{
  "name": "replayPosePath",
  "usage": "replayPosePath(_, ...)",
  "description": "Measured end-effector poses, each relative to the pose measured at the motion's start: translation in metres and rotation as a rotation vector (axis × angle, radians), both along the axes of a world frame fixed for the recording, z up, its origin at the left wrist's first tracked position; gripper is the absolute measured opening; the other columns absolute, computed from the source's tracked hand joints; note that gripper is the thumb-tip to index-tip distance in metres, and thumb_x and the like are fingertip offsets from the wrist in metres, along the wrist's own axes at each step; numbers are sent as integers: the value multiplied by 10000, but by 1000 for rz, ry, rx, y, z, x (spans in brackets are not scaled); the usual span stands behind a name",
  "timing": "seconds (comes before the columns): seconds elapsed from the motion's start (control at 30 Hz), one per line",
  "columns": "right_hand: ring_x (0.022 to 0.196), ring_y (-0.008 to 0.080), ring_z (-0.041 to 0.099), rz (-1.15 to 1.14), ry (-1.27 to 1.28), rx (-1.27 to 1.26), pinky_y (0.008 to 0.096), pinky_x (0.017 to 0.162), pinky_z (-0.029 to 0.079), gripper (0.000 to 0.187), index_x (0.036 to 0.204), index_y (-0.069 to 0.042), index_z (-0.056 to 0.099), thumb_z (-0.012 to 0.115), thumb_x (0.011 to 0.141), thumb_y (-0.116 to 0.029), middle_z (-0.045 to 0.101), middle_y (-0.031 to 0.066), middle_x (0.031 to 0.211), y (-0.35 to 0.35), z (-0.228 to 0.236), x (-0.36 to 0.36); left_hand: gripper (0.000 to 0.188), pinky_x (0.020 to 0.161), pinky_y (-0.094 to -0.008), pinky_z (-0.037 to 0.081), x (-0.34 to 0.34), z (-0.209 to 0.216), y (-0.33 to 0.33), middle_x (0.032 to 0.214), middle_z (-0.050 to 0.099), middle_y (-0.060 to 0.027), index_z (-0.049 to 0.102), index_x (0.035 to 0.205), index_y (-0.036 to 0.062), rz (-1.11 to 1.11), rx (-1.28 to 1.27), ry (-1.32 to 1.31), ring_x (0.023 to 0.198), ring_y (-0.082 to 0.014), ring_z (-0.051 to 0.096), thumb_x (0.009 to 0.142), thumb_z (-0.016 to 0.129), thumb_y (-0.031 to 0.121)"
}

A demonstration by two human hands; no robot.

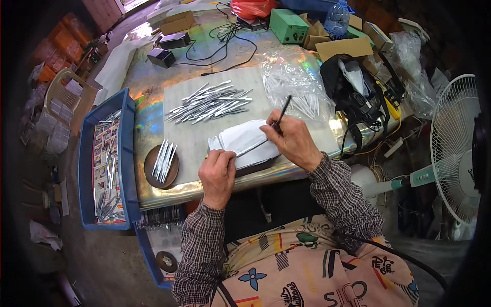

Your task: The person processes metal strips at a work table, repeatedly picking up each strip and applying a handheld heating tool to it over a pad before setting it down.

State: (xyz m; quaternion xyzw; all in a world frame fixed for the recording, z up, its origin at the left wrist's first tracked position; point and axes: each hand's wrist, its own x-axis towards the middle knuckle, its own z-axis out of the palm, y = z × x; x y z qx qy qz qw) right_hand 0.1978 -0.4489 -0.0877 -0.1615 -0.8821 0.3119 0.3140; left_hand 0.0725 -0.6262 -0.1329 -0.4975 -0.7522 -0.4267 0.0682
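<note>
One slim, unfinished-looking silver strip (250, 147) is pinched on a flat white pad (243, 132) by the left hand (217, 173), a thin black rod (286, 106) gripped by the right hand (295, 139), and whether the heaped silver sticks (210, 103) are done cannot be told.

A workshop: shiny-covered table (146, 82), heaped silvery sticks (210, 104), blue crate (130, 158), green electrical box (287, 26).

Left hand (217, 174) pinches silver stick (249, 148) over white pad (245, 134); right hand (294, 138) grips thin dark tool (286, 107); stick pile (212, 102) on desk (146, 115).
</note>
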Motion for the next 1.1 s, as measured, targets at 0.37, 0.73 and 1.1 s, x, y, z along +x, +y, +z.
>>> replayPosePath(0.37, 587, 292, 580, 113, 63, -152, 366, 533, 439, 221, 914, -30, 532, 680, 899, -193, 560, 140, 687, -29, 34, -11, 157, 657, -393, 495, 0, -4, 0, 861, 619, -91, 653, 887, 64, 10, 10, 10, 759, -294, 620, 745, 682, 5)
replayPosePath(0.73, 755, 401, 612, 207, -77, -15, 473, 632, 484, 276, 962, -35, 478, 638, 899, -251, 601, 187, 790, -44, -5, -34, 157, 641, -407, 480, -5, -5, 7, 849, 603, -88, 632, 873, 60, 22, 20, 13, 747, -304, 609, 739, 712, 41)
replayPosePath(1.1, 651, 310, 576, 179, 20, -47, 395, 573, 452, 238, 906, -15, 518, 676, 890, -193, 552, 147, 767, -45, -7, -30, 146, 653, -398, 492, 1, -5, 3, 861, 615, -89, 644, 873, 64, 23, 32, 17, 752, -299, 618, 747, 714, 41)
